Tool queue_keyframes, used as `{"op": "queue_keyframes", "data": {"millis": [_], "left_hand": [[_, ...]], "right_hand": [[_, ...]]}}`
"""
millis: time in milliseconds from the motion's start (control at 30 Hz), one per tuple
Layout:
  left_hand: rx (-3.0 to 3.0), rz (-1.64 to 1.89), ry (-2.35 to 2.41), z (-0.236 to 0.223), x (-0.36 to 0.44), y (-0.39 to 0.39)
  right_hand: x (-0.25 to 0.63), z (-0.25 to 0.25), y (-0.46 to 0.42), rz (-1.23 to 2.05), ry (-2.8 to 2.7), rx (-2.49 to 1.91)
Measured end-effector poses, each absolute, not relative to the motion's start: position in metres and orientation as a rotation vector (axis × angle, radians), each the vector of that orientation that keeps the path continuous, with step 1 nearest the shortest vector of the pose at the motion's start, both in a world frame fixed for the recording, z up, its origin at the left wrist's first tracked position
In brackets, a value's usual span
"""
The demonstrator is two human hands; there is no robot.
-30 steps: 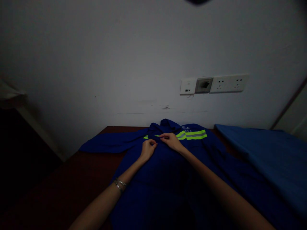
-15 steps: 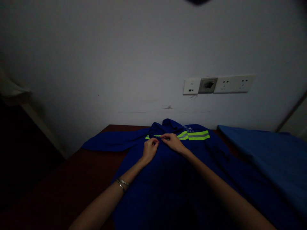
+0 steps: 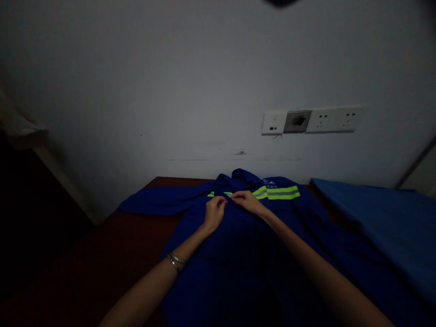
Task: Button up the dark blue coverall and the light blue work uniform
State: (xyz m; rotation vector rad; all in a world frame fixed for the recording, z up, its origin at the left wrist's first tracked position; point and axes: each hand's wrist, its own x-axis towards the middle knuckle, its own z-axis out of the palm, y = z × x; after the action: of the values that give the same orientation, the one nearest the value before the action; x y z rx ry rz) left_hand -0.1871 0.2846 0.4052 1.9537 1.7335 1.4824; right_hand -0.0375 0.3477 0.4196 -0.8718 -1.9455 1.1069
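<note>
A dark blue work jacket (image 3: 238, 254) with yellow-green reflective stripes (image 3: 281, 192) lies spread flat on a dark brown table (image 3: 88, 263), its collar toward the wall. My left hand (image 3: 214, 213) and my right hand (image 3: 248, 202) meet at the jacket's chest, just below the collar. Both hands are closed in a pinch on the front edges of the fabric, fingertips almost touching. Bracelets circle my left wrist. One sleeve (image 3: 153, 202) stretches out to the left.
A lighter blue cloth (image 3: 381, 227) lies on the right side. A white wall stands right behind the table, with a row of sockets (image 3: 311, 121) on it. Dark space lies to the left of the table.
The hands have stayed at the jacket's chest; the left fingers have shifted slightly toward the right hand. The view has drifted a little.
</note>
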Motion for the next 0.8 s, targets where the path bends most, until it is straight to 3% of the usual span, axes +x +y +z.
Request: {"op": "queue_keyframes", "data": {"millis": [400, 667, 800], "left_hand": [[2.012, 1.597, 1.651, 0.4024, -0.1865, 0.2836], [1.966, 1.597, 1.674, 0.4015, -0.1872, 0.2845], [1.963, 1.437, 1.658, 0.4093, -0.1912, 0.2869]], "right_hand": [[-0.0417, 0.4105, 0.3476, 1.189, -1.850, -0.797], [-0.0441, 0.4106, 0.3413, 0.696, -2.028, -0.743], [-0.0415, 0.4124, 0.3410, 0.479, -2.123, -0.755]]}}
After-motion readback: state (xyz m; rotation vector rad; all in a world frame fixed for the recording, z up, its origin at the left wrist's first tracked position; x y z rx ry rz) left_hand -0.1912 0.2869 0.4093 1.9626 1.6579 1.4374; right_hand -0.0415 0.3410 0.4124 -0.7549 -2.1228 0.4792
